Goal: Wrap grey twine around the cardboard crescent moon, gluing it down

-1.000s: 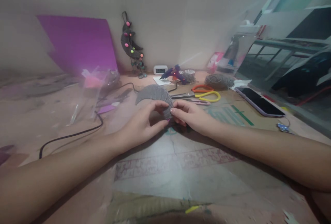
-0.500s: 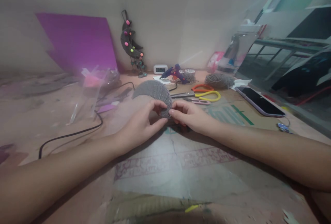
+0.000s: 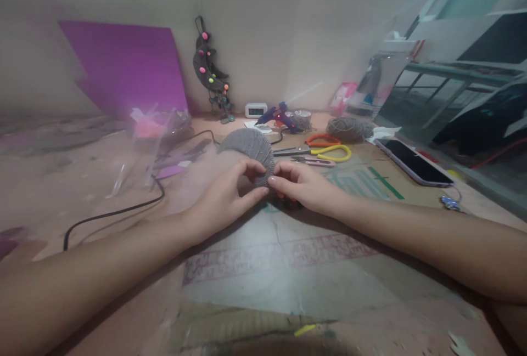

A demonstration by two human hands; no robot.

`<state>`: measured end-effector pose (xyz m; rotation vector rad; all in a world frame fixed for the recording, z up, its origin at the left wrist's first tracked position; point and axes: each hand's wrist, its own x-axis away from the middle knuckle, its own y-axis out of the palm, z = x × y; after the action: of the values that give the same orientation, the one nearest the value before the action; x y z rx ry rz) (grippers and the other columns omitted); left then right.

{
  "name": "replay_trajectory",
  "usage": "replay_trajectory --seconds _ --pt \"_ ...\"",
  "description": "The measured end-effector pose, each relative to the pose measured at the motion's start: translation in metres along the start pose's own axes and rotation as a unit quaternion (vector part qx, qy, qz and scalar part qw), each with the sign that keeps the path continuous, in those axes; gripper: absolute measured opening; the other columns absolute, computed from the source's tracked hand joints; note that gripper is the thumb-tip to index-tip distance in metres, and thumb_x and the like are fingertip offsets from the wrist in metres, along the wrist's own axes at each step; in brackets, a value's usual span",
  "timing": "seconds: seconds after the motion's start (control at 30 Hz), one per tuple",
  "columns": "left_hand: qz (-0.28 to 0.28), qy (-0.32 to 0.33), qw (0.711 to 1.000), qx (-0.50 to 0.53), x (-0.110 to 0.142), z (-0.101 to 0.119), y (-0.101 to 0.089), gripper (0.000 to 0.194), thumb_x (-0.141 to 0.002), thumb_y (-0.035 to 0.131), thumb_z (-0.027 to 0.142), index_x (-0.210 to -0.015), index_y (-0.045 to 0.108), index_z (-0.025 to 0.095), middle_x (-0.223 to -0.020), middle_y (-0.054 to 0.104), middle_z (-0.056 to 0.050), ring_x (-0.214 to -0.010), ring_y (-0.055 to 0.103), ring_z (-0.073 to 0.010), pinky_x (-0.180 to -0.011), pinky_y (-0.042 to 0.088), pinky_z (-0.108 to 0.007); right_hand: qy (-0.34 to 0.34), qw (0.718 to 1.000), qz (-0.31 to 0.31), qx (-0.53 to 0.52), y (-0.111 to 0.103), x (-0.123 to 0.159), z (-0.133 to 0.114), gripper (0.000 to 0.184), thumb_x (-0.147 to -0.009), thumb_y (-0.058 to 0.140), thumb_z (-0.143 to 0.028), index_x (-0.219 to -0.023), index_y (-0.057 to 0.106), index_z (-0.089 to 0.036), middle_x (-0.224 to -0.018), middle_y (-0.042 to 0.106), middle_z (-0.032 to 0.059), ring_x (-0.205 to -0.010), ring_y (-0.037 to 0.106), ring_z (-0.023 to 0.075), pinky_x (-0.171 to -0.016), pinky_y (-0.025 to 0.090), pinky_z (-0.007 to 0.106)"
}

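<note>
A crescent wrapped in grey yarn is held up over the middle of the table, its curved back facing up and right. My left hand grips its lower right end between thumb and fingers. At that same end, my right hand has its thumb and index finger pinched against the crescent's edge. Whatever lies between those right fingertips is too small to make out. Just behind the hands are scissors with orange and yellow handles and a pink utility knife.
A blue glue gun with a red light stands near a small white clock. A grey yarn ball and a phone lie to the right. A black cable crosses the left side. A decorated moon hangs on the wall.
The crescent has turned slightly, its far left tip shifting a little to the right. Both hands stay almost in place at its lower end.
</note>
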<state>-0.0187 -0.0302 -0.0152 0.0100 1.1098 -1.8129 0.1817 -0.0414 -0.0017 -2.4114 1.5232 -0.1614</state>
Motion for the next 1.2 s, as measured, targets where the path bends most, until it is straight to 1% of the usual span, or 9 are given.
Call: replay_trajectory --seconds 0.2,0.33,0.47,0.57,0.77,0.9,1.0,1.1,1.2 --pt "0.002 0.000 1.000 -0.002 0.000 0.002 -0.001 0.024 -0.090 0.060 0.031 -0.110 0.053 0.020 -0.105 0.063 -0.003 -0.099 0.059 -0.0172 -0.089 0.048 -0.033 -0.006 1.000 0.001 0.014 0.000 0.000 0.001 0.019 -0.089 0.054 -0.030 -0.074 0.051 -0.018 -0.058 0.050 -0.0067 -0.044 0.045 0.0053 -0.042 0.036 0.019" --pt "0.008 0.001 1.000 0.021 -0.001 0.001 -0.003 0.020 -0.094 0.052 0.031 -0.110 0.053 0.020 -0.106 0.061 -0.004 -0.101 0.058 -0.0172 -0.090 0.048 -0.033 -0.002 1.000 0.019 -0.016 0.000 -0.001 0.003 0.020 -0.087 0.056 -0.034 -0.075 0.050 -0.019 -0.056 0.047 -0.0078 -0.043 0.043 0.0054 -0.040 0.034 0.018" --pt "0.024 -0.014 0.999 0.030 -0.003 -0.003 -0.003 0.013 -0.094 0.050 0.030 -0.102 0.053 0.019 -0.100 0.059 -0.004 -0.098 0.057 -0.0177 -0.089 0.047 -0.035 -0.007 0.999 0.034 -0.041 -0.001 -0.001 0.004 0.019 -0.085 0.058 -0.033 -0.075 0.050 -0.019 -0.056 0.047 -0.0077 -0.044 0.041 0.0054 -0.041 0.033 0.018" --pt "0.015 -0.037 0.998 0.047 -0.004 -0.006 -0.002 0.012 -0.093 0.051 0.031 -0.097 0.053 0.020 -0.096 0.060 -0.003 -0.094 0.058 -0.0174 -0.086 0.048 -0.034 -0.009 0.998 0.035 -0.042 -0.001 -0.002 0.004 0.019 -0.085 0.059 -0.033 -0.075 0.050 -0.019 -0.055 0.048 -0.0076 -0.045 0.041 0.0053 -0.042 0.033 0.018" --pt "0.006 -0.050 0.996 0.079 -0.004 -0.006 0.000 0.018 -0.091 0.055 0.035 -0.102 0.054 0.021 -0.099 0.061 -0.003 -0.096 0.060 -0.0178 -0.085 0.049 -0.034 -0.012 0.999 0.019 -0.025 -0.001 -0.001 0.005 0.022 -0.086 0.058 -0.037 -0.077 0.049 -0.020 -0.056 0.048 -0.0076 -0.043 0.043 0.0063 -0.039 0.034 0.018" --pt "-0.009 -0.045 0.994 0.100 -0.003 -0.006 0.000 0.024 -0.087 0.061 0.035 -0.105 0.053 0.021 -0.105 0.061 -0.005 -0.101 0.060 -0.0192 -0.087 0.050 -0.036 -0.014 1.000 0.014 -0.012 -0.001 0.000 0.002 0.023 -0.087 0.057 -0.038 -0.076 0.051 -0.019 -0.057 0.049 -0.0070 -0.044 0.043 0.0058 -0.042 0.035 0.019" --pt "-0.014 -0.049 0.991 0.121 -0.002 -0.007 0.001 0.027 -0.086 0.064 0.035 -0.106 0.053 0.021 -0.107 0.060 -0.006 -0.101 0.060 -0.0198 -0.085 0.051 -0.036 -0.014 1.000 0.014 0.000 -0.001 0.000 0.000 0.021 -0.088 0.057 -0.035 -0.077 0.052 -0.018 -0.058 0.049 -0.0070 -0.046 0.044 0.0058 -0.044 0.035 0.019" --pt "-0.003 -0.059 0.989 0.139 -0.002 -0.009 0.003 0.026 -0.086 0.063 0.034 -0.106 0.053 0.021 -0.105 0.059 -0.006 -0.101 0.059 -0.0195 -0.085 0.051 -0.036 -0.010 1.000 0.005 -0.004 -0.002 0.000 0.000 0.018 -0.087 0.057 -0.034 -0.080 0.053 -0.018 -0.060 0.051 -0.0062 -0.046 0.044 0.0060 -0.043 0.036 0.019" --pt "0.011 -0.071 0.984 0.161 -0.002 -0.011 0.004 0.025 -0.087 0.061 0.034 -0.106 0.052 0.021 -0.104 0.059 -0.005 -0.098 0.059 -0.0184 -0.082 0.051 -0.034 -0.008 0.999 -0.011 -0.030 -0.004 -0.001 0.002 0.018 -0.085 0.060 -0.035 -0.084 0.054 -0.018 -0.062 0.051 -0.0062 -0.048 0.046 0.0068 -0.041 0.037 0.019"
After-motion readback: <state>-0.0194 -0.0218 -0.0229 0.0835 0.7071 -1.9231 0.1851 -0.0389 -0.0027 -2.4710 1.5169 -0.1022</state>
